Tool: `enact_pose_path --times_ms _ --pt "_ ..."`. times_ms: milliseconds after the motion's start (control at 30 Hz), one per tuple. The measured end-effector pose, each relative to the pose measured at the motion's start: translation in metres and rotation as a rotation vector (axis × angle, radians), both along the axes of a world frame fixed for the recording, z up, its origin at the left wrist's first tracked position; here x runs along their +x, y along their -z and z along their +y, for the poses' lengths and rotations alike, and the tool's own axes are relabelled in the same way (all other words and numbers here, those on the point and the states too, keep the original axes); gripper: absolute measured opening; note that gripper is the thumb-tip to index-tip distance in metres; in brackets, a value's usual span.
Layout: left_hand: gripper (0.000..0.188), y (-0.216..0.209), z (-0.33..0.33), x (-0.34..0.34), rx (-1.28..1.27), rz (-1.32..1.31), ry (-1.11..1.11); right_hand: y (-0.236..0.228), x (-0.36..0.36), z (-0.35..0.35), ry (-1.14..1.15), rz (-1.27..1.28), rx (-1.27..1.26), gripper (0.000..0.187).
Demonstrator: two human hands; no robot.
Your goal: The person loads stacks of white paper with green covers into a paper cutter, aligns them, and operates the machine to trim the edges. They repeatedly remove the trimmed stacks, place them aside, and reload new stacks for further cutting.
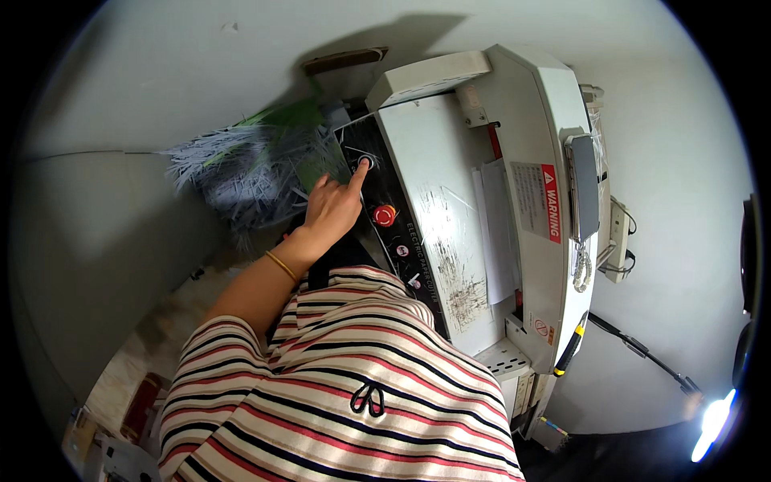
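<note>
My left hand [331, 210], with a yellow band at the wrist, reaches to the black control panel [377, 181] of a paper cutter [426, 185]. Its index finger is stretched out, the tip on a round button [366, 161] at the panel's far end. The other fingers that show are curled, and nothing is held. A red mushroom-shaped stop button [385, 215] sits nearer me on the same panel. White paper [499, 241] lies on the cutter's scratched bed, against its upright housing. My right hand is out of view.
Shredded paper strips [249, 173] are heaped left of the cutter. A phone [585, 189] with a beaded strap [583, 269] rests on the housing, near a yellow-and-black handled tool [570, 350]. A power strip [617, 241] hangs on the right wall. A bright lamp [712, 426] glows lower right.
</note>
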State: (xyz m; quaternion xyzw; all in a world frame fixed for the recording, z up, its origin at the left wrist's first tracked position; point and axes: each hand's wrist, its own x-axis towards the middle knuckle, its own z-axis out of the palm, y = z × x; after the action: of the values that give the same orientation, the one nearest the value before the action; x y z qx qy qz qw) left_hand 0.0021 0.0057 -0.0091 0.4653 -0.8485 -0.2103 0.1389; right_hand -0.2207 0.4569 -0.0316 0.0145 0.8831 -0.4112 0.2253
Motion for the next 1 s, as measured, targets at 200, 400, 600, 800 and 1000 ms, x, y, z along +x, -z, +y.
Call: enact_pose_path --times_ms 200,400,600,800,1000 --pt "0.070 0.007 0.002 -0.002 -0.067 0.045 -0.024 -0.003 -0.002 -0.001 -0.007 -0.002 -0.001 0.090" --pt "0.072 0.004 0.000 0.000 -0.036 -0.006 0.013 -0.003 0.002 0.001 -0.004 -0.009 -0.002 0.090" --pt "0.072 0.006 -0.001 0.000 -0.055 -0.017 0.022 -0.005 0.006 0.004 0.002 -0.014 -0.004 0.090" --pt "0.071 0.002 -0.003 -0.002 -0.030 -0.026 0.031 -0.012 0.009 0.006 0.014 -0.011 -0.002 0.090" --pt "0.074 0.002 -0.003 -0.001 0.025 -0.055 0.039 -0.017 0.012 0.003 0.027 -0.004 -0.008 0.090"
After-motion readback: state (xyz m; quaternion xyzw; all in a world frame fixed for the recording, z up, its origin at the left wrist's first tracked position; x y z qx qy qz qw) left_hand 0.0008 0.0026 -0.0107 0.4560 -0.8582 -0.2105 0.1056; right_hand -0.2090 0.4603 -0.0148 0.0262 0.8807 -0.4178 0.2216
